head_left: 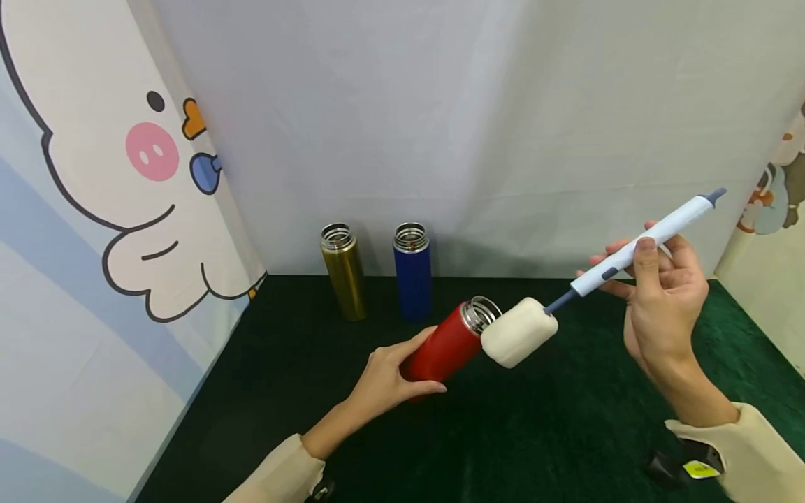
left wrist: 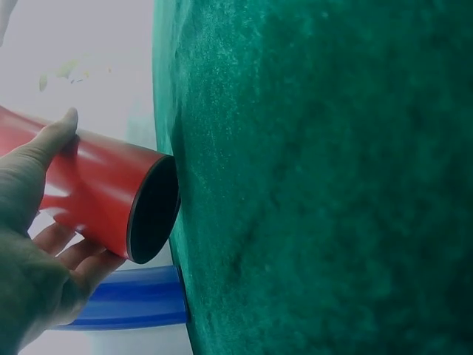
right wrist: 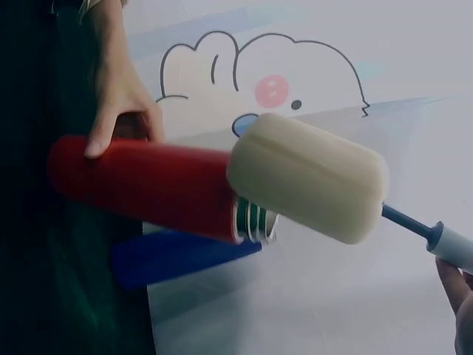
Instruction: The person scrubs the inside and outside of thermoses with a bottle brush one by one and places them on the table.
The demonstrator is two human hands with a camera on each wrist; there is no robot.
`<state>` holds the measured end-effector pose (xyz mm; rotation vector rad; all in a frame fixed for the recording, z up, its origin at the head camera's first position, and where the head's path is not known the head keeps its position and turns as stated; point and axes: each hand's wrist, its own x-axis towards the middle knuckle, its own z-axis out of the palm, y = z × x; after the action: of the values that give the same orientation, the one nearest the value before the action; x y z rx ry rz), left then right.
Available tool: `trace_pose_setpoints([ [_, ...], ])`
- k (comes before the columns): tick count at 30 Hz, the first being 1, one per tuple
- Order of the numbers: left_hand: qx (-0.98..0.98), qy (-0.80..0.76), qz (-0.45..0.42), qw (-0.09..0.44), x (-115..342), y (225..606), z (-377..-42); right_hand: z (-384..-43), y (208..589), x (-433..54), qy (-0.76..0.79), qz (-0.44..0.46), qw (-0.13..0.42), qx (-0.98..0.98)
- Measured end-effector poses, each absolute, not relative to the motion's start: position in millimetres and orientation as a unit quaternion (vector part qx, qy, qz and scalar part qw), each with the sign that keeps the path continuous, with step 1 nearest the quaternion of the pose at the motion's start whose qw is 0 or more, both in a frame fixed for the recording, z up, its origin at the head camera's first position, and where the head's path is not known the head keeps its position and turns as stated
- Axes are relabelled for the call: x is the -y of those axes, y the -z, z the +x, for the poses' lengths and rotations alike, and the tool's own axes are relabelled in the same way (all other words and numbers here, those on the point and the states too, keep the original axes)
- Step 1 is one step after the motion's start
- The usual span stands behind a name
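My left hand (head_left: 385, 383) grips a red thermos bottle (head_left: 443, 347) around its body, thumb on one side and fingers on the other. The bottle leans to the right, its lidless steel mouth (head_left: 481, 314) facing up and right. In the left wrist view its dark base (left wrist: 155, 211) shows close over the green cloth. My right hand (head_left: 668, 307) holds a bottle brush by its light-blue handle (head_left: 641, 246), thumb against fingers. The brush slants down to the left, and its white sponge head (head_left: 519, 332) overlaps the bottle's mouth edge in the head view.
A gold bottle (head_left: 344, 272) and a blue bottle (head_left: 412, 272), both lidless, stand upright at the back of the dark green cloth (head_left: 534, 433). Behind them hangs a pale curtain (head_left: 440, 105). A wall with a cartoon print (head_left: 82, 140) borders the left side.
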<state>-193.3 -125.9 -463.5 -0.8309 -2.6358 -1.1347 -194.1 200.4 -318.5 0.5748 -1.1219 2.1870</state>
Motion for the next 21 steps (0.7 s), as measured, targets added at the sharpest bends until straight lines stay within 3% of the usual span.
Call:
trace_pose_setpoints([
  [6, 0.880, 0.377, -0.279, 0.073, 126, 464, -194, -197, 315, -186, -0.843, 0.221, 0.305, 0.384],
  [13, 0.878, 0.374, -0.289, 0.071, 123, 462, -192, -204, 312, -176, -0.819, 0.247, 0.355, 0.378],
  [21, 0.879, 0.367, -0.296, 0.076, 123, 462, -193, -212, 320, -182, -0.815, 0.224, 0.369, 0.386],
])
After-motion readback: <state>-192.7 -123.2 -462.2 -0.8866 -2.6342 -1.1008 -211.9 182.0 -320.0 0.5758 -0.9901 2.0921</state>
